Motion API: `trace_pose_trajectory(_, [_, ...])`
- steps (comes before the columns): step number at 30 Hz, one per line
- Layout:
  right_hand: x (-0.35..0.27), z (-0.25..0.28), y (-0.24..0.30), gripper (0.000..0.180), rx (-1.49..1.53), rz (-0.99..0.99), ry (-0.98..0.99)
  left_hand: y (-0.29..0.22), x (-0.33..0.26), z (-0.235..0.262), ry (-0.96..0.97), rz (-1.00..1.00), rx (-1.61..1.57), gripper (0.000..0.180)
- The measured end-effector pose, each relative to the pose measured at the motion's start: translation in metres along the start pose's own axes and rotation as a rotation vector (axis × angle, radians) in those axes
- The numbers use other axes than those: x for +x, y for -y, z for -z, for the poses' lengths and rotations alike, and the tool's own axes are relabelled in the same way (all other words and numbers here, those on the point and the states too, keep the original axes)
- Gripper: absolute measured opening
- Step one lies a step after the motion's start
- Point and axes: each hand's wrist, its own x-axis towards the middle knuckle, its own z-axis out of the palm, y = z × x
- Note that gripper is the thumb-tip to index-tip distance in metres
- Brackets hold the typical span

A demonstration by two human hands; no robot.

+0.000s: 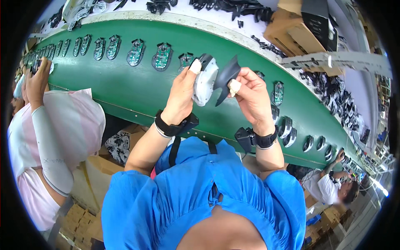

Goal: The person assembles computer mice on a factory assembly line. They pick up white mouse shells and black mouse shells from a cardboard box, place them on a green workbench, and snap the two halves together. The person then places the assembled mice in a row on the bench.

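My left hand [182,92] holds a white rounded mouse body [204,81] upright over the green conveyor belt [125,87]. My right hand [250,98] grips a thin black curved shell piece [226,77], its edge touching the white body. A taped fingertip shows on my right hand. Both wrists wear black bands with small devices. A row of green circuit boards [135,52] lies on the belt behind my hands.
A person in pink at the left [54,129] lifts a part to the belt's end. Another person [333,185] works at the lower right. Cardboard boxes [291,33] and piles of black parts [333,89] lie beyond the belt. Assembled bases [287,129] sit at the right.
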Motion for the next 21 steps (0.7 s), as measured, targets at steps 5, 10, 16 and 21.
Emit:
trace_pose_trajectory(5, [-0.028,0.0,-0.001,0.016,-0.14,0.061,0.002,0.005,-0.022,-0.029,0.02,-0.061,0.014,0.04])
trace_pose_trajectory(10, [-0.039,0.002,-0.005,0.018,-0.243,0.176,0.01,0.01,-0.033,-0.024,0.053,-0.036,0.037,0.043])
trace_pose_trajectory(16, [-0.048,0.008,0.0,0.02,-0.149,0.089,0.049,0.007,-0.047,-0.037,0.051,-0.054,-0.006,0.045])
trace_pose_trajectory(21, [-0.049,0.009,-0.002,0.02,-0.182,0.13,0.035,0.006,-0.049,-0.037,0.076,-0.058,-0.023,0.044])
